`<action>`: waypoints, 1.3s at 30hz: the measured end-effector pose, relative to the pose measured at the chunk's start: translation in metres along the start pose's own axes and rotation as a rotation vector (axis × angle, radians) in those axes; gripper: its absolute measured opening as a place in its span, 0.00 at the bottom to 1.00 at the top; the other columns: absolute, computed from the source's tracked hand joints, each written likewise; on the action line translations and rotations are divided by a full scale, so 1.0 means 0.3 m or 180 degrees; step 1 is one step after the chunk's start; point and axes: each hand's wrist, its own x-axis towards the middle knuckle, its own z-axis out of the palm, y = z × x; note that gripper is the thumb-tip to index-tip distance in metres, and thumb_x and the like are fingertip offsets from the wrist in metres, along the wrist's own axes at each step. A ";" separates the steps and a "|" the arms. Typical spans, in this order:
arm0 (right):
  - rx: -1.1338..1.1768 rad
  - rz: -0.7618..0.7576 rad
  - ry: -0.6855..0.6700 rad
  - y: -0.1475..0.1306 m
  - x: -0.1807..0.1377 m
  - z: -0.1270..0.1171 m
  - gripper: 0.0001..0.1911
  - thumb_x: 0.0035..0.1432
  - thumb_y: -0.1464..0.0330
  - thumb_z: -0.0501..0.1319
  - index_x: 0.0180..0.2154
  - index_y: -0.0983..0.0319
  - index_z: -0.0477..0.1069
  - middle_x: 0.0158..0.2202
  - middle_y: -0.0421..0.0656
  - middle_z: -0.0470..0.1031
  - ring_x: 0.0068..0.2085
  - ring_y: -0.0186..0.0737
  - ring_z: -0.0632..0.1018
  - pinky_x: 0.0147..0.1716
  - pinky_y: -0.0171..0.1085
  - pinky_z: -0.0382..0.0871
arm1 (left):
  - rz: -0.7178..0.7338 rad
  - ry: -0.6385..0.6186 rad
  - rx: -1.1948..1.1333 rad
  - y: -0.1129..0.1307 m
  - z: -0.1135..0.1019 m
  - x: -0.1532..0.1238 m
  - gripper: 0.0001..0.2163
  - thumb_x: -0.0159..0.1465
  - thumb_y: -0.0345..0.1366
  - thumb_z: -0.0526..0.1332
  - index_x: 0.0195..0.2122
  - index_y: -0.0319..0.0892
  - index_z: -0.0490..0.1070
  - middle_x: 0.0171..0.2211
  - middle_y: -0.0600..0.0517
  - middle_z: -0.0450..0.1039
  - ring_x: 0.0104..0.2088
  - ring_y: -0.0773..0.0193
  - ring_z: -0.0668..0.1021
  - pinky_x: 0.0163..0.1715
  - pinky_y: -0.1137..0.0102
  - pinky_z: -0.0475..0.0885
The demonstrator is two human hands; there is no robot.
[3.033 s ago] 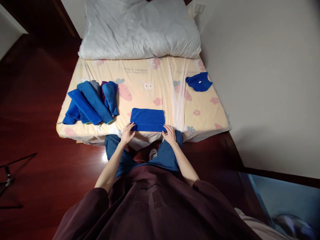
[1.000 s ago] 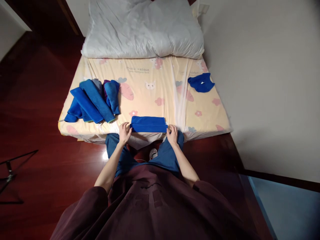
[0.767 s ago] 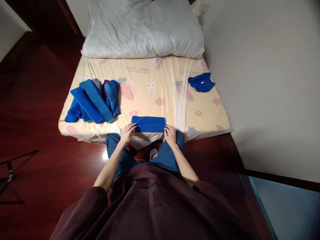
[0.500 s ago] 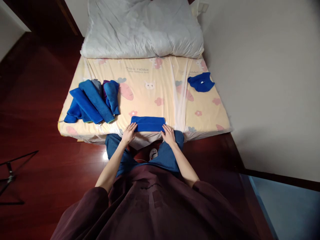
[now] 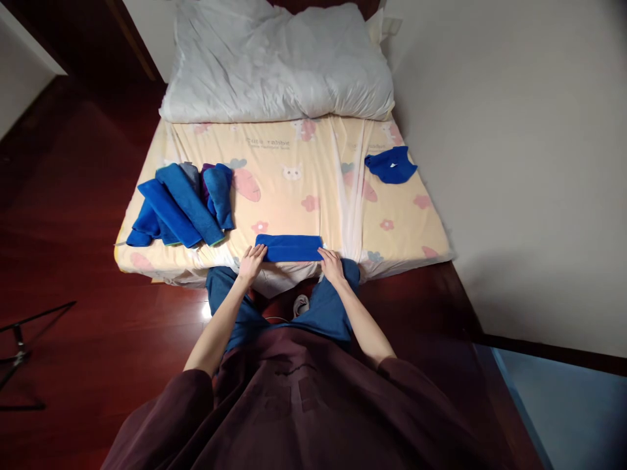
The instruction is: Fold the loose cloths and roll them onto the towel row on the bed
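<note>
A blue cloth [image 5: 290,248], folded into a long flat strip, lies along the front edge of the bed. My left hand [image 5: 252,262] is closed at its left end, fingertips over the top of the fabric. At the opposite end, my right hand [image 5: 332,265] has its fingers closed on the right corner. Both thumbs are largely hidden. Off to the left is a pile of folded cloths [image 5: 183,202], mostly blue, with grey and purple ones among them. A crumpled blue cloth [image 5: 392,164] with a small white tag rests at the right.
The bed [image 5: 294,205] has a yellow sheet printed with carrots and flowers. A thick white quilt [image 5: 279,65] is bunched at its far end. A wall [image 5: 509,163] runs along the right. Black stand legs [image 5: 19,356] are on the dark wooden floor at the left.
The view has tilted slightly, so the bed and cloths appear a little lower. Both hands stay at the ends of the folded cloth, whose strip looks marginally narrower.
</note>
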 end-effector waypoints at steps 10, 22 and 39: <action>0.0808 0.0375 -0.0066 0.023 -0.021 -0.012 0.27 0.59 0.79 0.54 0.58 0.60 0.73 0.59 0.47 0.76 0.60 0.46 0.75 0.63 0.47 0.69 | -0.0267 -0.0104 -0.0629 -0.057 -0.037 -0.057 0.31 0.53 0.25 0.55 0.60 0.43 0.72 0.61 0.46 0.73 0.64 0.54 0.72 0.67 0.51 0.64; 0.0848 0.1193 0.0097 0.039 0.018 0.023 0.20 0.70 0.59 0.54 0.56 0.62 0.72 0.48 0.52 0.80 0.48 0.50 0.80 0.52 0.45 0.74 | -0.1227 0.0554 -0.1613 -0.053 -0.039 -0.052 0.25 0.65 0.53 0.60 0.54 0.37 0.72 0.43 0.42 0.80 0.43 0.53 0.81 0.49 0.61 0.75; 0.0612 0.1384 0.0203 0.020 0.073 0.048 0.19 0.67 0.61 0.58 0.53 0.64 0.75 0.44 0.52 0.81 0.48 0.50 0.80 0.53 0.47 0.73 | -0.1593 0.0362 -0.0444 -0.051 -0.051 0.063 0.17 0.69 0.42 0.57 0.52 0.38 0.75 0.42 0.39 0.82 0.49 0.47 0.81 0.54 0.58 0.72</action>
